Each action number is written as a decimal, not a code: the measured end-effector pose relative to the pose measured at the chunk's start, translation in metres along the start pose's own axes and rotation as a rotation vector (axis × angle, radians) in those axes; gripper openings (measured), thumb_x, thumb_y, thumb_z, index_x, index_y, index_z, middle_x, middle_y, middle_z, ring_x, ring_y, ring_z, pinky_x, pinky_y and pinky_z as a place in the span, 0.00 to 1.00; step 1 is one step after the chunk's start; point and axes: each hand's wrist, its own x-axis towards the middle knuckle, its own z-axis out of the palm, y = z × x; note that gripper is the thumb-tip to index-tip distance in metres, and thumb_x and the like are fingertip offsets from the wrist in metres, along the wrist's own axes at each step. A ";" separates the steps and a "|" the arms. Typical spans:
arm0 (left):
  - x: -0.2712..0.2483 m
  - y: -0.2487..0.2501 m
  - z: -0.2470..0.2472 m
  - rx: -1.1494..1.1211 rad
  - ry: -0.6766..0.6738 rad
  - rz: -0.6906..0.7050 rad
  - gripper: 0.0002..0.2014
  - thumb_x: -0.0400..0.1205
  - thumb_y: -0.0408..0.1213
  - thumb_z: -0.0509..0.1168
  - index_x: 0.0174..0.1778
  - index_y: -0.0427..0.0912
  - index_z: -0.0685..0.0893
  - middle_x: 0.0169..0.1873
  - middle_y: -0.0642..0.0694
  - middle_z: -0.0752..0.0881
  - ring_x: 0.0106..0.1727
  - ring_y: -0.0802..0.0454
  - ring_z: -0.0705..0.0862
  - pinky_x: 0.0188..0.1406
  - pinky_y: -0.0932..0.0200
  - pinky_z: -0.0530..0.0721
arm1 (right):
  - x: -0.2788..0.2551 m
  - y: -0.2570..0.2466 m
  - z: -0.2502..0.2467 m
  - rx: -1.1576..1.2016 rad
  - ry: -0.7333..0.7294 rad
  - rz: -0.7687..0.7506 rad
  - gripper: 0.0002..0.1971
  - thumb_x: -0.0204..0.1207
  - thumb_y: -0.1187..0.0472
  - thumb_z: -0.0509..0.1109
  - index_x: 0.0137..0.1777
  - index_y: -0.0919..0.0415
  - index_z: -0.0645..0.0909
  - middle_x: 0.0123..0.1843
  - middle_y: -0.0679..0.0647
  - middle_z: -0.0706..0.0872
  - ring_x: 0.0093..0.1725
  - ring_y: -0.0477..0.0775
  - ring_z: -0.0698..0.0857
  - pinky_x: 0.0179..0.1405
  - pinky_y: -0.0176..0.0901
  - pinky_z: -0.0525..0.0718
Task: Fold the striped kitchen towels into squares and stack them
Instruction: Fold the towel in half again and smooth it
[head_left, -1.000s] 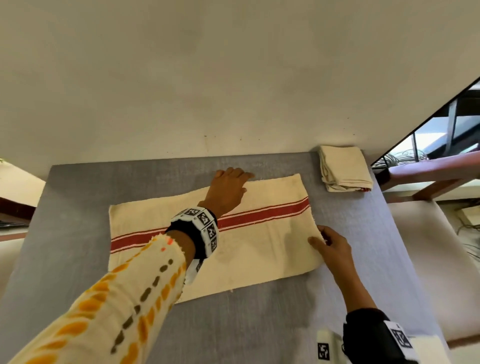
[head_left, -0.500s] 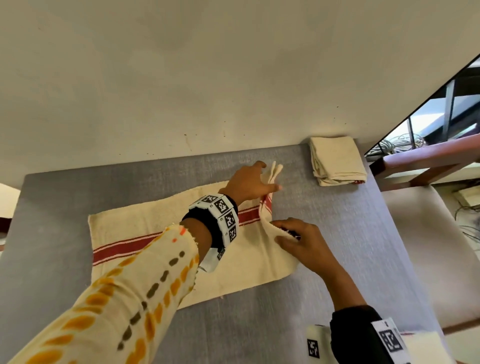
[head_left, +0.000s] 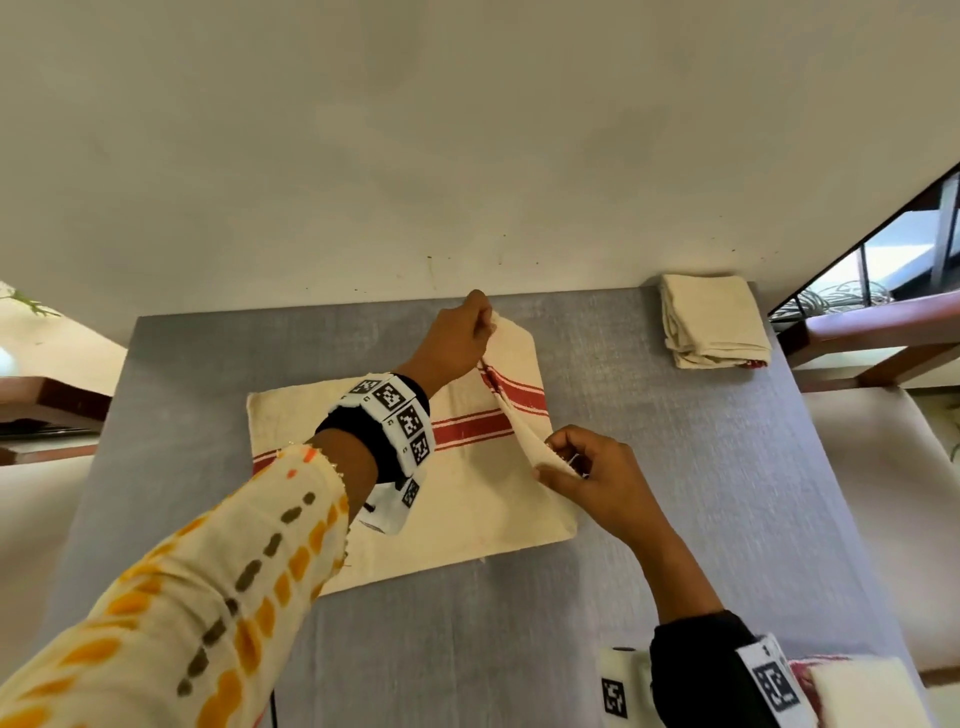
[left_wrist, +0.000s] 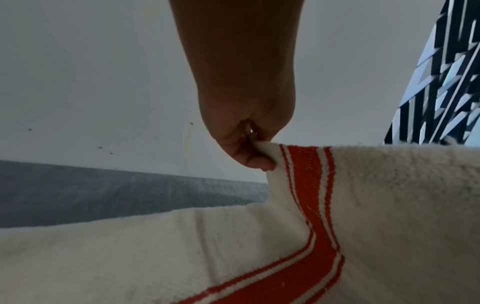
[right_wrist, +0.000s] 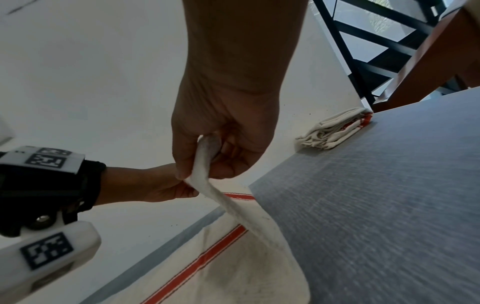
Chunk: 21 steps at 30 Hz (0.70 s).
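**Both hands lifting the towel's right edge**

From the head view I see my left hand (head_left: 457, 345) at 12 o'clock pinching the far right corner of the striped towel (head_left: 415, 499), and my right hand (head_left: 587, 478) at 3 o'clock pinching the near corner; the edge between them is raised off the grey table (head_left: 701, 467), the rest lying flat. Only the left wrist view shows my fingertips (left_wrist: 253, 158) closed on the hem beside the red stripe (left_wrist: 307, 164). The right wrist view alone shows the layered edges of the folded stack (right_wrist: 335, 131) at 1 o'clock, against the wall (head_left: 467, 156).
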 end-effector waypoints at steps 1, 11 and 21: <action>-0.005 -0.005 -0.007 -0.015 0.009 -0.001 0.06 0.83 0.29 0.57 0.43 0.40 0.67 0.27 0.51 0.71 0.27 0.60 0.68 0.27 0.70 0.69 | -0.001 -0.004 0.005 0.007 0.000 -0.003 0.11 0.69 0.58 0.76 0.40 0.43 0.76 0.42 0.40 0.83 0.41 0.44 0.83 0.40 0.25 0.81; -0.064 -0.058 -0.074 -0.147 0.142 -0.018 0.07 0.80 0.26 0.60 0.42 0.42 0.75 0.39 0.47 0.81 0.36 0.52 0.77 0.35 0.72 0.73 | -0.018 -0.057 0.084 0.064 0.027 0.062 0.09 0.69 0.60 0.76 0.46 0.51 0.79 0.44 0.45 0.82 0.42 0.43 0.81 0.39 0.22 0.77; -0.103 -0.131 -0.121 -0.222 0.418 -0.295 0.13 0.75 0.32 0.70 0.45 0.40 0.69 0.35 0.48 0.76 0.41 0.50 0.76 0.37 0.64 0.72 | -0.013 -0.094 0.192 0.030 0.073 0.119 0.12 0.70 0.60 0.76 0.53 0.60 0.83 0.41 0.49 0.81 0.32 0.39 0.77 0.26 0.18 0.74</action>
